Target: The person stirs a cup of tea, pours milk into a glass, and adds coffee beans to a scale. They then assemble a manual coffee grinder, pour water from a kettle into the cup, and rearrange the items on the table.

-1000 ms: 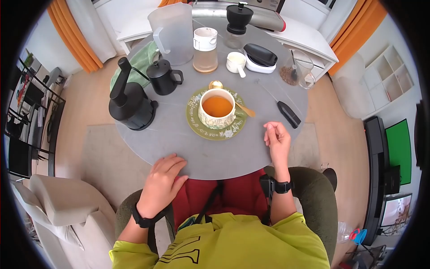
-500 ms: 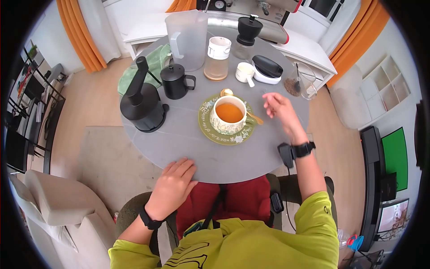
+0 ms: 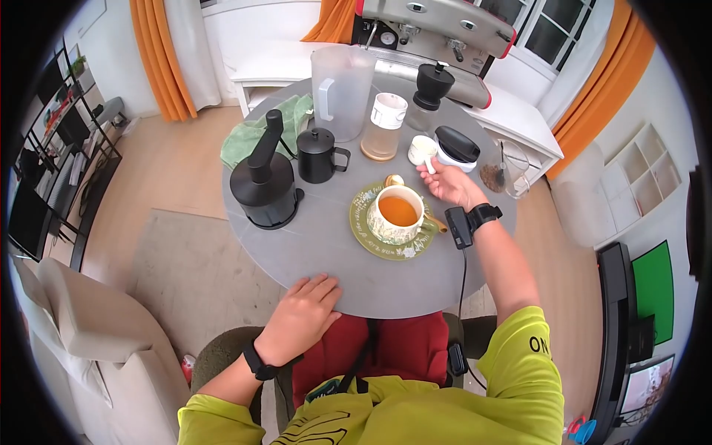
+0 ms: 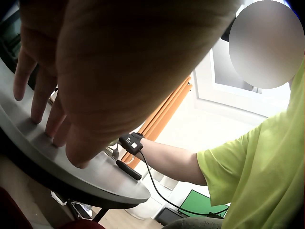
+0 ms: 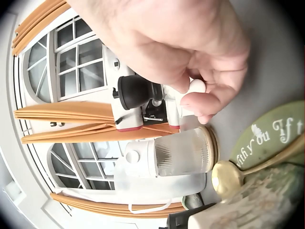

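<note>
My right hand (image 3: 449, 184) reaches across the table to a small white cup (image 3: 421, 149) with a stub handle. Thumb and fingers pinch that white handle (image 5: 197, 87) in the right wrist view, and the hand hides much of the cup there. Nearer me, a patterned teacup (image 3: 395, 216) of amber liquid stands on a green saucer (image 3: 368, 241) with lettering. A gold spoon (image 5: 228, 179) lies on the saucer beside it. My left hand (image 3: 302, 313) rests flat at the table's front edge, fingers straight and holding nothing.
On the grey table (image 3: 319, 274) stand a black hand-cranked device (image 3: 263, 189), a black lidded pot (image 3: 317, 157), a translucent jug (image 3: 345, 96), a ribbed glass jar (image 3: 384, 126) and a black-topped grinder (image 3: 430, 93). A black-and-white case (image 3: 456, 148) sits right behind the right hand.
My right hand has moved forward from the table's right side to the small white cup and now pinches its handle. My left hand stays at the front edge. The head view has shifted.
</note>
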Demonstrator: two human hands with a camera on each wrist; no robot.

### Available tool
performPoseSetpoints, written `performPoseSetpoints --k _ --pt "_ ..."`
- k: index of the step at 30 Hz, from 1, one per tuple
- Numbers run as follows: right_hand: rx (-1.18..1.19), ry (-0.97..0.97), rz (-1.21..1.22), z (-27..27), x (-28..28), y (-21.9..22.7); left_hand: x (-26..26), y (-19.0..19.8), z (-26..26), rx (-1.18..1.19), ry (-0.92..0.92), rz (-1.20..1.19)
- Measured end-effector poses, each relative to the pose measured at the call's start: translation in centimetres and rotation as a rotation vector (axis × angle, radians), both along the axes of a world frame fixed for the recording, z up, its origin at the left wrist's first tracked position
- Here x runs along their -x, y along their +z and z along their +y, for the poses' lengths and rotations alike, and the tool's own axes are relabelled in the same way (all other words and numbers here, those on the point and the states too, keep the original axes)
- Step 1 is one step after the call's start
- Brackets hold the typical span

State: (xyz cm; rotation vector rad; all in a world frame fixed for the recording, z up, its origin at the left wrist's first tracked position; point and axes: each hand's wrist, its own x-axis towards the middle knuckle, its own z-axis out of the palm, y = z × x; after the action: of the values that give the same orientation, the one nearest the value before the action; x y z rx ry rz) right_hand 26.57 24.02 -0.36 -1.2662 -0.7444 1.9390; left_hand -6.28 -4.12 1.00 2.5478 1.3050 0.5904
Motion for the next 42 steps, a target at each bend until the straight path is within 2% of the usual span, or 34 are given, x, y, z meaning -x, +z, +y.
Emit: performPoseSetpoints --k 4,8,15,20,23,24,27,28,30,32,34,37,40,42 --pt "0.083 -0.055 0.039 -0.3 0.3 0.9 -0.1 -0.2 0.0 -0.008 0.002 -0.003" --pt "0.067 -0.036 0.089 -0.6 0.5 2.9 0.0 -0.4 -0.1 -0.004 0.0 -0.002" --pt "-0.334 -0.012 -0.121 -0.6 0.7 9.8 0.2 -0.5 0.0 0.009 -0.028 -0.05" --pt "-0.504 -0.039 -0.278 -0.9 2.8 13.7 0.5 -0.5 0.0 0.012 -0.027 -0.018" --pt "-0.753 -0.041 -0.632 -0.3 4.1 14.0 0.6 -0.2 -0.1 0.006 -0.03 -0.036" --pt "-0.757 -0.035 -0.63 -0.1 4.6 13.9 0.6 -0.2 -0.1 0.0 -0.037 -0.054" --pt "-0.894 -0.097 -1.015 0.4 6.0 13.4 0.7 -0.3 0.0 0.0 -0.041 -0.058" --pt "-0.898 -0.093 -1.014 0.4 6.4 13.2 0.7 -0.3 -0.1 -0.001 -0.036 -0.061" --pt "-1.196 -0.142 -1.467 0.3 7.1 12.6 0.8 -0.5 -0.1 0.002 -0.036 -0.053" --pt "-1.196 -0.128 -1.511 -0.9 8.2 13.0 0.9 -0.8 0.1 0.007 -0.039 -0.053" --pt "-1.298 -0.101 -1.665 -1.5 8.8 13.1 1.0 -1.0 0.1 0.018 -0.043 -0.052" --pt "-1.368 -0.077 -1.705 -1.6 9.2 13.0 1.1 -1.2 0.5 -0.017 -0.042 -0.066" --pt "-1.416 -0.051 -1.732 -1.7 9.3 12.7 1.2 -1.4 1.1 0.042 -0.003 -0.196" --pt "-1.438 -0.068 -1.737 -1.5 9.2 12.3 1.2 -0.7 1.4 0.327 0.129 -0.404"
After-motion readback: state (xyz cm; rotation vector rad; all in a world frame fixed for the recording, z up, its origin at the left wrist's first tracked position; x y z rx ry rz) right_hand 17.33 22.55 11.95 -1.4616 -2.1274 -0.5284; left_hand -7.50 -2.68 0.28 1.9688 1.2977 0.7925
